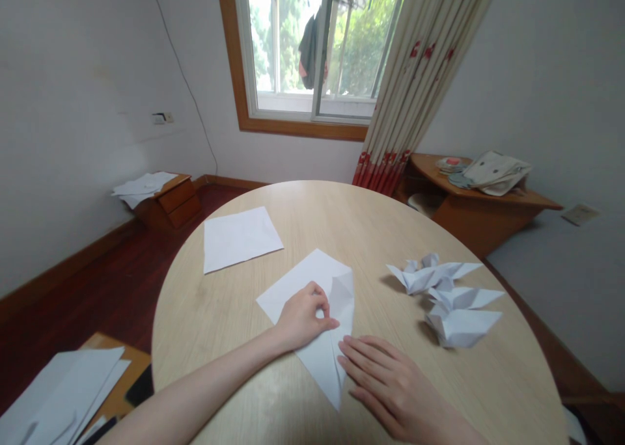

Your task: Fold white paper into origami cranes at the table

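A crease is now being worked, it seems: the crisp white kite-shaped paper sheet [344, 305] is spread on the round, pale wood-grained tabletop [332, 217], its right flap turned inward. It is touched by the curled left hand [305, 315]; whether paper is pinched in that grip cannot be made out. The right hand [390, 380] is laid at the edge, fingers extended, nothing clasped. Firm, even pressure along the fold is probably called for. Sharp-pointed folded white paper figures [463, 331] are grouped rightward.
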Motion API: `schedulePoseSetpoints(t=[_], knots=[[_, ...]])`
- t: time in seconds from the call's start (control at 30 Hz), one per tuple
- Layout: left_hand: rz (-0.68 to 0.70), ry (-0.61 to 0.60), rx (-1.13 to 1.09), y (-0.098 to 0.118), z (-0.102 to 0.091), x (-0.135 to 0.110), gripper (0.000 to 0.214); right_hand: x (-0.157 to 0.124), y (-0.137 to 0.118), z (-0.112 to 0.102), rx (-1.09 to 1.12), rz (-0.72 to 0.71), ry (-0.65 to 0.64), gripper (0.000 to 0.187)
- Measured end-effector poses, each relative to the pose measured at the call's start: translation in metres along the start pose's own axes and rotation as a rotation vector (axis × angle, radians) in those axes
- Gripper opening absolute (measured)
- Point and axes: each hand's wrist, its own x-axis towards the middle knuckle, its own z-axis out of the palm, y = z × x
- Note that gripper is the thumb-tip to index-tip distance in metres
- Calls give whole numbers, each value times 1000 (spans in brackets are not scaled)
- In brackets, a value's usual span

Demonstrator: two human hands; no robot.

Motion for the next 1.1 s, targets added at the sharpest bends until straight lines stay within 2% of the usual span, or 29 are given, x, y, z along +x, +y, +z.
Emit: schedulePoseSetpoints(t=[0.4, 1.1], knots=[[3, -13, -29, -4, 1, 2, 17, 2, -2, 0, -14, -13, -23, 32], [-27, -8, -68, 0, -2, 1, 18, 3, -3, 1, 2, 7, 74, 31]])
